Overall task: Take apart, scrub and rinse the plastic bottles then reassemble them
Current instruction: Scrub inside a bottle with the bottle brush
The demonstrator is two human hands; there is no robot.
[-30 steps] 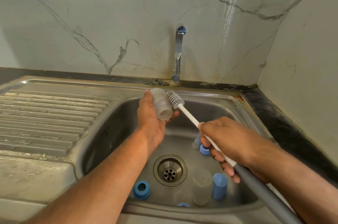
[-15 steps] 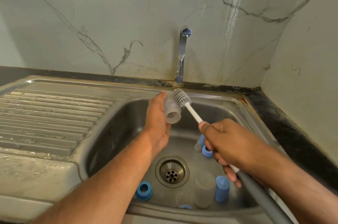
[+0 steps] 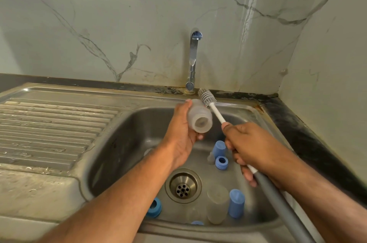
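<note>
My left hand (image 3: 181, 135) grips a clear plastic bottle body (image 3: 199, 118) over the sink, its open mouth turned toward me. My right hand (image 3: 251, 147) grips a bottle brush (image 3: 215, 111) by its white shaft and grey handle. The grey bristle head (image 3: 205, 97) lies just outside the bottle, beside its far right side. On the sink floor lie another clear bottle body (image 3: 217, 204), a blue cap (image 3: 236, 203) next to it, a blue cap (image 3: 219, 148), a blue ring (image 3: 221, 162) and a blue ring (image 3: 154, 208).
The steel sink basin (image 3: 123, 143) has a round drain (image 3: 183, 185) in the middle. A chrome tap (image 3: 193, 60) stands at the back with no water running. A ribbed draining board (image 3: 49, 129) lies to the left. Marble walls enclose the back and right.
The bottle has tilted so its mouth faces me more. The brush head has slid from in front of the mouth to behind the bottle's right side.
</note>
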